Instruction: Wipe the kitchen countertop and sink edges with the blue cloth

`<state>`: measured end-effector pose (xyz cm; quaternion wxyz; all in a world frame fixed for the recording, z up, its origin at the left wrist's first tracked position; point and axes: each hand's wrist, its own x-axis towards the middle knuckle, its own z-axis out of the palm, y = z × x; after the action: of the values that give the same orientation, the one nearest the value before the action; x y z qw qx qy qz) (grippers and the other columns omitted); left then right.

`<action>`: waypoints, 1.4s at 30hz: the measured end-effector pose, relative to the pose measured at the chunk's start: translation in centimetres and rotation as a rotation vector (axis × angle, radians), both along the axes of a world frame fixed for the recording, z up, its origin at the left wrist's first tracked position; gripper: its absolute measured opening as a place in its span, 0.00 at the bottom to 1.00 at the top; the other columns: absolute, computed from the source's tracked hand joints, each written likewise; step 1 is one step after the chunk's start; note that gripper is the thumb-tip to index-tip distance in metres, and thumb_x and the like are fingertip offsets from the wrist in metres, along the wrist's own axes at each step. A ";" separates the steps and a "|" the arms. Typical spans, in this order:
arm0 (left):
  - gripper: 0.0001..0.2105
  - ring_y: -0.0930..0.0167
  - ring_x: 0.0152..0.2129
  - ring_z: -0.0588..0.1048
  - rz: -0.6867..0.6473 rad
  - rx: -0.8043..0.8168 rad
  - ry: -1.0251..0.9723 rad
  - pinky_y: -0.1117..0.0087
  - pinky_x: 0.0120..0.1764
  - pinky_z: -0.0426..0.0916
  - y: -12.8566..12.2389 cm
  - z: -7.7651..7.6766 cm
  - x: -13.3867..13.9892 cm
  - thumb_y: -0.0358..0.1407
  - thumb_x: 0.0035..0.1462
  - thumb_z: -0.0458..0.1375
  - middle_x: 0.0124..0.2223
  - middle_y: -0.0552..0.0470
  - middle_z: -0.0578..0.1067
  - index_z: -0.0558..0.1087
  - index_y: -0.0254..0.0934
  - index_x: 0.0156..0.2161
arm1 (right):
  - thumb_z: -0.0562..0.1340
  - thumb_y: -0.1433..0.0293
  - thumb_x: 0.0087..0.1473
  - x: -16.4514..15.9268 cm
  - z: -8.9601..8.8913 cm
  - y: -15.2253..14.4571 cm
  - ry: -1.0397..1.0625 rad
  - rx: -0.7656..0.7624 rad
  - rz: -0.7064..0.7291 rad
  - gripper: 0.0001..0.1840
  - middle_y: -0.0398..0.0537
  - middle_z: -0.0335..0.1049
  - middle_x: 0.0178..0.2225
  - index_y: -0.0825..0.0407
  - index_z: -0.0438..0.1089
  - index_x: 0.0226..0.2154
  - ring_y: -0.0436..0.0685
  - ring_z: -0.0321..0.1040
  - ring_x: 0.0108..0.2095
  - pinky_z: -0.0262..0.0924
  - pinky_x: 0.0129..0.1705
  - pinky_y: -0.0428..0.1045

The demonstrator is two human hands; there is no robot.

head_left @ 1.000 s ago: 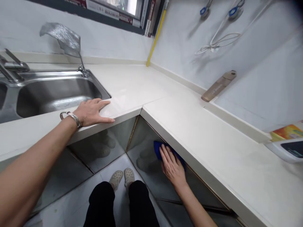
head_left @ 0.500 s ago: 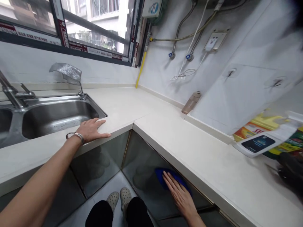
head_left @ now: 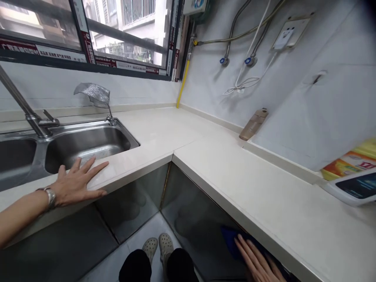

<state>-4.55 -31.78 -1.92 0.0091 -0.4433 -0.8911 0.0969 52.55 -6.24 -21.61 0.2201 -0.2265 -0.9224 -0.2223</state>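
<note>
My left hand [head_left: 76, 182] lies with fingers spread on the counter edge in front of the sink [head_left: 88, 143], a bracelet on its wrist. At the lower right, my right hand [head_left: 258, 260] presses a blue cloth [head_left: 230, 239] against the dark glossy cabinet door [head_left: 199, 219] under the counter. Its fingers are stretched out side by side over the cloth. Part of the cloth is hidden beneath the palm, and the lower part of the hand is cut off by the frame.
The pale L-shaped countertop [head_left: 217, 168] runs along both walls. A brown bottle [head_left: 254, 124] leans near the back wall. White [head_left: 352, 190] and yellow cleaner containers [head_left: 346, 162] stand at the right. A steel faucet [head_left: 41, 123] rises by the sink. My shoes [head_left: 166, 243] are on the floor below.
My right hand and the blue cloth have slid along the cabinet door toward the lower right. My left hand has shifted left along the counter edge. The view has turned slightly left.
</note>
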 end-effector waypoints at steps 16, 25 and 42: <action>0.44 0.50 0.65 0.55 -0.036 0.144 0.012 0.42 0.62 0.49 -0.9 0.1 1.0 0.67 0.52 0.47 0.72 0.48 0.49 0.45 0.55 0.70 | 0.47 0.83 0.51 -28.1 1.0 6.4 0.023 -0.051 0.271 0.48 0.53 0.40 0.71 0.62 0.26 0.70 0.57 0.44 0.69 0.50 0.67 0.54; 0.43 0.48 0.64 0.56 -0.120 0.236 0.005 0.44 0.60 0.51 -1.5 -0.9 0.4 0.65 0.53 0.52 0.72 0.51 0.49 0.43 0.59 0.70 | 0.43 0.83 0.58 -36.3 -1.5 8.1 0.159 -0.088 0.313 0.41 0.56 0.38 0.70 0.62 0.21 0.69 0.59 0.41 0.70 0.49 0.68 0.55; 0.43 0.50 0.61 0.60 -0.163 0.253 0.054 0.46 0.58 0.56 -1.8 -1.3 0.3 0.63 0.52 0.54 0.71 0.53 0.51 0.44 0.59 0.69 | 0.41 0.81 0.58 -35.5 -10.3 8.0 0.057 -0.484 0.382 0.40 0.50 0.35 0.71 0.55 0.24 0.70 0.57 0.36 0.70 0.49 0.68 0.57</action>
<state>-4.24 -33.54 -3.21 0.0967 -0.5068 -0.8566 -0.0052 17.08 1.73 -31.92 0.2234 -0.1010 -0.9679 0.0555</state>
